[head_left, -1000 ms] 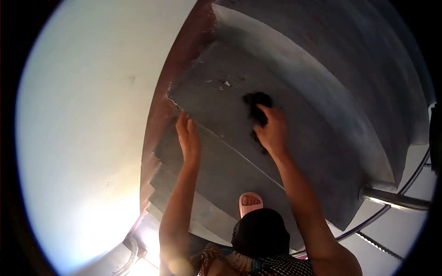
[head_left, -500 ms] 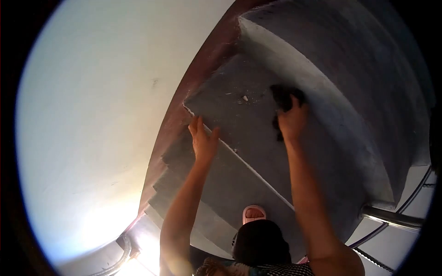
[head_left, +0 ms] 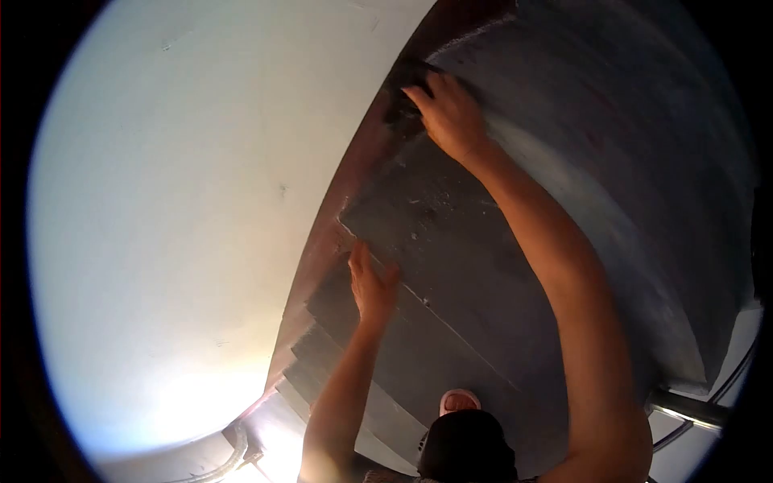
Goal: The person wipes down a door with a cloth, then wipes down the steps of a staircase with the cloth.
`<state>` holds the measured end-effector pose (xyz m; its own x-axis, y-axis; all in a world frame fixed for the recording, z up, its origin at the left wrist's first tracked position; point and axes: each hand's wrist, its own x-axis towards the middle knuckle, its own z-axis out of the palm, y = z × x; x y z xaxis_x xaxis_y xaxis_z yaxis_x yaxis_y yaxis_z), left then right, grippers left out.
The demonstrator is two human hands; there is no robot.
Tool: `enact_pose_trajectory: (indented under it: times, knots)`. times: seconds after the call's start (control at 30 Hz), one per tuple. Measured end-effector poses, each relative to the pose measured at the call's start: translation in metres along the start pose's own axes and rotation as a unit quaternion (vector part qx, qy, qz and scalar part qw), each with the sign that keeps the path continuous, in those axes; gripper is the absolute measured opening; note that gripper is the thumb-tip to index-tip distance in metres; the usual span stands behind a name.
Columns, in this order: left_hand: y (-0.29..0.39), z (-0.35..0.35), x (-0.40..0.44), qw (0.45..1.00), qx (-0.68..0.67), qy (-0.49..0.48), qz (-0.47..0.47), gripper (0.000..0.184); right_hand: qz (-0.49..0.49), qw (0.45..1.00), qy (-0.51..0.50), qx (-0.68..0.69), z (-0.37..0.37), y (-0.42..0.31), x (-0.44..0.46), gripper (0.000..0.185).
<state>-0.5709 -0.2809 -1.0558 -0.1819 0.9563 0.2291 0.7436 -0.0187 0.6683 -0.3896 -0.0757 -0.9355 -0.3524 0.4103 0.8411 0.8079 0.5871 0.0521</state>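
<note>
My right hand (head_left: 452, 117) is closed over a black cloth (head_left: 405, 87), pressing it against the dark red skirting at the far corner of a grey stair step (head_left: 491, 266). Part of the cloth is hidden under the fingers. At the step's front edge, close to the wall, rests my left hand (head_left: 373, 294), its fingers apart and nothing in it. Small bits of debris (head_left: 427, 213) lie scattered on the tread between the two hands.
A white wall (head_left: 201, 201) curves along the left, with a dark red skirting band (head_left: 358, 173) at its foot. Lower steps (head_left: 342, 354) descend at the lower left. A metal rail (head_left: 688, 409) is at the lower right. A foot in a pink slipper (head_left: 460, 401) stands below.
My right hand has carried the black cloth from the middle of the tread up and left to the skirting. Debris on the tread has shifted. The view has tilted slightly.
</note>
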Motion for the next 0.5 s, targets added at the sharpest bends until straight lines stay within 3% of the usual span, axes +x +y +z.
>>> enact_pose_trajectory:
  times: [0.1,0.17,0.23,0.27,0.33,0.47,0.5]
  knots:
    - [-0.001,-0.004,0.007,0.999,0.034,-0.026,-0.013,0.064,0.042,0.997,-0.053,-0.03,0.031,0.004,-0.033,0.026]
    - [-0.005,-0.005,-0.002,0.999,0.016,-0.023,0.036,0.064,0.085,0.99,-0.107,-0.029,0.041,-0.002,-0.062,0.025]
    - [0.0,-0.006,-0.004,0.999,0.018,-0.023,0.028,0.064,0.118,0.971,-0.209,-0.01,0.043,0.001,-0.085,0.038]
    - [0.003,-0.004,0.0,0.999,0.019,-0.013,0.021,0.064,0.112,0.972,-0.206,-0.012,0.039,0.006,-0.078,0.038]
    - [-0.001,-0.005,-0.004,0.999,0.012,-0.015,0.029,0.065,0.174,0.906,-0.338,0.188,0.018,0.007,-0.067,0.04]
    - [-0.005,0.003,-0.001,1.0,0.007,-0.012,0.005,0.066,0.131,0.932,-0.255,0.22,-0.025,-0.01,-0.042,0.04]
    - [-0.004,0.003,-0.002,1.0,0.011,-0.013,0.005,0.066,0.138,0.954,-0.149,0.22,-0.027,-0.011,-0.035,0.04]
